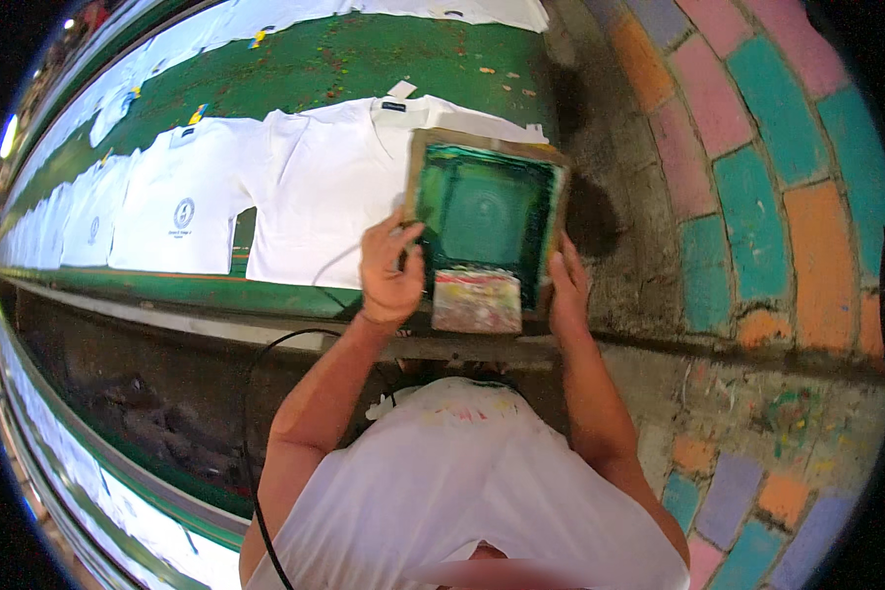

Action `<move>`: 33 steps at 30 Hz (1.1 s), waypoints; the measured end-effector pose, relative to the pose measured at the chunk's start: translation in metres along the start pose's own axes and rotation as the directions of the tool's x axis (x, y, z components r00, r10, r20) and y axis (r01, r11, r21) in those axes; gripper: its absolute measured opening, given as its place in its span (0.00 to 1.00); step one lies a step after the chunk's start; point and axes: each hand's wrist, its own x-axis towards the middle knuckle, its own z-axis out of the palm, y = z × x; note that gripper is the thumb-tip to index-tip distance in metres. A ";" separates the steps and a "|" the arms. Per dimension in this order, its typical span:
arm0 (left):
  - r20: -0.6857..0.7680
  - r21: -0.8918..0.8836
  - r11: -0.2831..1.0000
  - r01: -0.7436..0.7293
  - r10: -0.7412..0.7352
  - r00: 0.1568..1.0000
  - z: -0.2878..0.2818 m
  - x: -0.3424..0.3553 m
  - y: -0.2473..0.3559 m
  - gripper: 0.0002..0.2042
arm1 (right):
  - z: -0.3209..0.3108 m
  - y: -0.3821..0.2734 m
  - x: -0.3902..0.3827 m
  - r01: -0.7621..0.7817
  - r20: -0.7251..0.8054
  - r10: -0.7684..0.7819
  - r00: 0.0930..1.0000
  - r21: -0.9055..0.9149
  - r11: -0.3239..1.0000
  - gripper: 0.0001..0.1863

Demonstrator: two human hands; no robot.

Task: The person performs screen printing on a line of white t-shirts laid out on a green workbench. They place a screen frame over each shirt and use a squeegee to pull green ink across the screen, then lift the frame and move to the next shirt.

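A wooden-edged screen printing frame [416, 187] with green mesh is held between my two hands, over the right part of a white T-shirt [315, 197]. My left hand [393, 273] grips its left side, thumb and fingers closed at the edge. Along the opposite side, my right hand [568, 285] holds the frame, its fingers partly hidden beneath. A squeegee [477, 303] with a paint-smeared block handle rests inside at the near end. Through the mesh a faint round emblem shows. Whether the frame touches the shirt, I cannot tell.
On the long green table [383, 59], more white T-shirts [172, 197] lie in rows to the left, some bearing a dark round print. A black cable [249, 413] hangs beside my left arm. A wall of coloured bricks [757, 177] stands at right; another shirt-covered table is lower left.
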 end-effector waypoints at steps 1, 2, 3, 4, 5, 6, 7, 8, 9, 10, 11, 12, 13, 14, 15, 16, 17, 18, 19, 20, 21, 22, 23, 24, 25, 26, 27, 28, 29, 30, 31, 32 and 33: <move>-0.025 -0.048 0.999 0.019 -0.020 0.999 0.015 -0.004 0.015 0.22 | -0.015 -0.001 -0.003 0.030 -0.048 -0.028 0.998 0.037 0.999 0.34; -0.043 -0.071 0.997 -0.003 0.000 0.999 0.030 -0.008 0.029 0.22 | -0.037 -0.003 -0.008 0.062 -0.035 -0.060 0.998 0.052 0.997 0.36; -0.057 -0.092 0.996 -0.013 0.008 0.998 0.048 -0.011 0.044 0.21 | -0.062 -0.006 -0.012 0.078 -0.041 -0.076 0.996 0.059 0.995 0.38; -0.055 -0.111 0.994 0.006 -0.012 0.998 0.067 -0.016 0.060 0.20 | -0.083 -0.005 -0.013 0.083 -0.064 -0.077 0.995 0.085 0.993 0.37; -0.052 -0.129 0.991 0.031 -0.038 0.998 0.086 -0.021 0.075 0.20 | -0.107 -0.004 -0.013 0.088 -0.087 -0.079 0.993 0.110 0.990 0.35; -0.030 -0.157 0.985 0.069 -0.074 0.997 0.106 -0.026 0.090 0.19 | -0.132 -0.001 -0.012 0.097 -0.103 -0.083 0.991 0.148 0.984 0.34; -0.012 -0.186 0.978 0.097 -0.101 0.995 0.127 -0.032 0.105 0.18 | -0.157 0.005 -0.011 0.106 -0.108 -0.090 0.990 0.151 0.983 0.34; -0.009 -0.186 0.979 0.087 -0.090 0.996 0.148 -0.038 0.118 0.16 | -0.184 0.011 -0.009 0.120 -0.109 -0.102 0.989 0.169 0.978 0.34; -0.004 -0.198 0.976 0.094 -0.096 0.995 0.172 -0.044 0.130 0.15 | -0.214 0.017 -0.008 0.117 -0.122 -0.095 0.988 0.189 0.975 0.35; -0.017 -0.208 0.975 0.071 -0.076 0.997 0.196 -0.047 0.142 0.15 | -0.246 0.019 -0.003 0.111 -0.131 -0.092 0.987 0.145 0.983 0.35; -0.022 -0.207 0.978 0.038 -0.044 0.999 0.216 -0.051 0.154 0.15 | -0.272 0.024 -0.003 0.086 -0.164 -0.066 0.984 0.118 0.989 0.35; -0.010 -0.197 0.980 0.043 -0.046 0.999 0.236 -0.054 0.167 0.15 | -0.293 0.029 0.001 0.058 -0.206 -0.036 0.978 0.102 0.993 0.35; -0.014 -0.201 0.978 0.048 -0.052 0.999 0.253 -0.057 0.179 0.15 | -0.312 0.033 0.006 0.074 -0.173 -0.052 0.984 0.123 0.990 0.35; -0.001 -0.189 0.981 0.050 -0.052 0.999 0.267 -0.058 0.191 0.15 | -0.331 0.032 0.011 0.090 -0.143 -0.070 0.987 0.139 0.986 0.34; -0.012 -0.185 0.982 0.034 -0.036 0.999 0.280 -0.056 0.201 0.15 | -0.349 0.028 0.018 0.104 -0.120 -0.086 0.989 0.153 0.983 0.34; -0.015 -0.170 0.985 0.040 -0.043 0.999 0.288 -0.053 0.209 0.14 | -0.357 0.026 0.024 0.132 -0.130 -0.107 0.986 0.205 0.970 0.33; -0.029 -0.151 0.988 0.039 -0.044 0.999 0.293 -0.049 0.216 0.14 | -0.364 0.022 0.032 0.103 -0.110 -0.084 0.990 0.182 0.978 0.34; -0.045 -0.121 0.992 0.044 -0.050 0.998 0.296 -0.046 0.221 0.14 | -0.369 0.017 0.040 0.079 -0.077 -0.067 0.995 0.171 0.982 0.36; -0.065 -0.105 0.993 0.057 -0.064 0.996 0.295 -0.041 0.226 0.14 | -0.370 0.012 0.050 0.083 -0.030 -0.080 0.996 0.163 0.983 0.37; -0.089 -0.075 0.994 0.074 -0.081 0.993 0.292 -0.039 0.228 0.14 | -0.366 0.011 0.061 0.105 0.024 -0.112 0.993 0.214 0.971 0.36; -0.125 -0.032 0.995 0.091 -0.094 0.988 0.287 -0.034 0.228 0.14 | -0.357 0.008 0.077 0.152 0.096 -0.185 0.978 0.275 0.949 0.36; -0.165 0.000 0.996 0.088 -0.087 0.982 0.282 -0.030 0.228 0.13 | -0.343 0.005 0.093 0.180 0.149 -0.243 0.959 0.342 0.922 0.35; -0.202 -0.001 0.995 0.098 -0.096 0.975 0.276 -0.026 0.226 0.14 | -0.330 0.000 0.103 0.164 0.195 -0.246 0.950 0.358 0.919 0.35; -0.227 0.014 0.993 0.116 -0.110 0.968 0.269 -0.022 0.223 0.15 | -0.320 -0.005 0.108 0.139 0.218 -0.230 0.949 0.364 0.921 0.34; -0.250 0.025 0.991 0.132 -0.122 0.961 0.263 -0.017 0.220 0.16 | -0.310 -0.012 0.112 0.120 0.235 -0.216 0.948 0.367 0.923 0.33; -0.255 -0.032 0.985 0.168 -0.170 0.952 0.259 -0.018 0.213 0.17 | -0.299 -0.011 0.114 0.115 0.263 -0.217 0.940 0.354 0.928 0.34; -0.259 -0.046 0.986 0.158 -0.165 0.952 0.254 -0.015 0.208 0.17 | -0.290 -0.017 0.115 0.112 0.286 -0.213 0.934 0.333 0.936 0.36; -0.254 -0.102 0.974 0.200 -0.220 0.942 0.249 -0.012 0.205 0.18 | -0.277 -0.026 0.119 0.129 0.310 -0.231 0.922 0.317 0.940 0.37; -0.258 -0.162 0.960 0.230 -0.266 0.929 0.248 -0.011 0.204 0.18 | -0.270 -0.035 0.119 0.087 0.324 -0.189 0.927 0.303 0.949 0.37; -0.270 -0.183 0.955 0.235 -0.278 0.922 0.246 -0.010 0.200 0.19 | -0.263 -0.042 0.120 0.054 0.342 -0.154 0.927 0.285 0.957 0.37; -0.277 -0.202 0.948 0.246 -0.296 0.914 0.242 -0.009 0.198 0.20 | -0.256 -0.050 0.123 0.020 0.369 -0.126 0.921 0.278 0.960 0.37; -0.288 -0.209 0.942 0.261 -0.314 0.905 0.239 -0.008 0.197 0.21 | -0.250 -0.058 0.129 0.009 0.379 -0.106 0.919 0.249 0.968 0.36; -0.301 -0.231 0.934 0.274 -0.336 0.892 0.238 -0.008 0.195 0.21 | -0.243 -0.061 0.133 -0.005 0.400 -0.093 0.912 0.235 0.972 0.35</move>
